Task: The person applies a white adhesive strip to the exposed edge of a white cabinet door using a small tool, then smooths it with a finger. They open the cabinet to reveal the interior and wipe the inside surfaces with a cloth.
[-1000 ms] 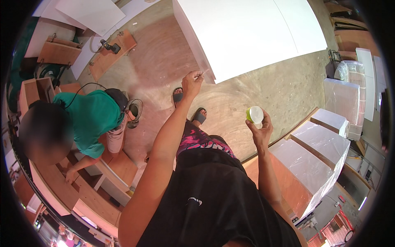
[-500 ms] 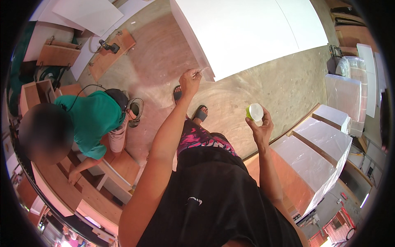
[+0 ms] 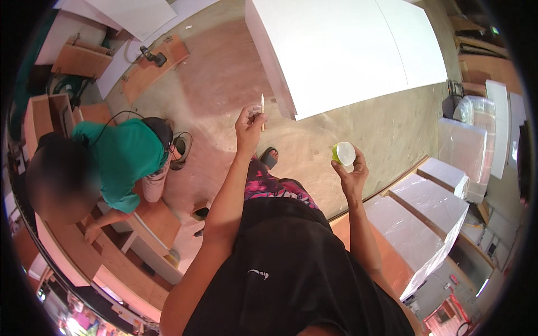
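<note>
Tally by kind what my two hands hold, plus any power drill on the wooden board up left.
Pale pointed stick, in the left hand: 1
Green-and-white round container, in the right hand: 1
Black power drill: 1
Total: 3

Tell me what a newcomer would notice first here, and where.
The big flat-topped white box dominates the top centre. Below it, the person's right grip holds a small round yellow-green object with a white face, the left grip a thin pale pointed stick. At far left, a co-worker in a green shirt bends over brown wooden compartments.
</note>
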### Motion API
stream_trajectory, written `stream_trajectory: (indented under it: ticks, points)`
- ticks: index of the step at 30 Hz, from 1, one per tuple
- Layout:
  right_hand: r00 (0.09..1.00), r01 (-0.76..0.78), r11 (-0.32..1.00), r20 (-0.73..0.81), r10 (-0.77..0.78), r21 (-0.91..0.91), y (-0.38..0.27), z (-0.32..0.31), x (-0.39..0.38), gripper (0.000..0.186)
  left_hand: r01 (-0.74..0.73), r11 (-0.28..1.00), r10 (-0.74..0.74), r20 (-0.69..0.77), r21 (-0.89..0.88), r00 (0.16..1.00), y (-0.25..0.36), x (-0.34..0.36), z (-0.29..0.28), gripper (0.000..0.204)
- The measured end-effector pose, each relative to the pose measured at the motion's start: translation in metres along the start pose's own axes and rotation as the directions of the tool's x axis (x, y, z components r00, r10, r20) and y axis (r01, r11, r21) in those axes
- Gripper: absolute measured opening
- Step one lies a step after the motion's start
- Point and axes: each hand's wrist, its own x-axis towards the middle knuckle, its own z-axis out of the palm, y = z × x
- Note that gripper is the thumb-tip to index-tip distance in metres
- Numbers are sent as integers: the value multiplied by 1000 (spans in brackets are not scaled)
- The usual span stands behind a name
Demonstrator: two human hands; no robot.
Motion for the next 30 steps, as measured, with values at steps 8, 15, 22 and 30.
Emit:
stream_trajectory:
  ticks: [8, 15, 22, 30]
  points:
    - [990, 121, 990, 80, -116, -72, -34, 10, 64, 61, 78, 734, -127, -24, -674, 992, -4, -3, 4, 16]
    - [954, 223, 970, 227, -197, -95, -31, -18, 107, 60, -90, 732, -155, -294, -675, 943, -48, 16, 43, 13]
    - [916, 279, 950, 337, -219, -139, -30, -70, 141, 60, -179, 687, -92, -328, -704, 940, -68, 27, 72, 25]
    - [894, 292, 947, 391, -220, -135, -33, -95, 163, 65, -173, 805, -1, -294, -567, 956, -74, 36, 80, 27]
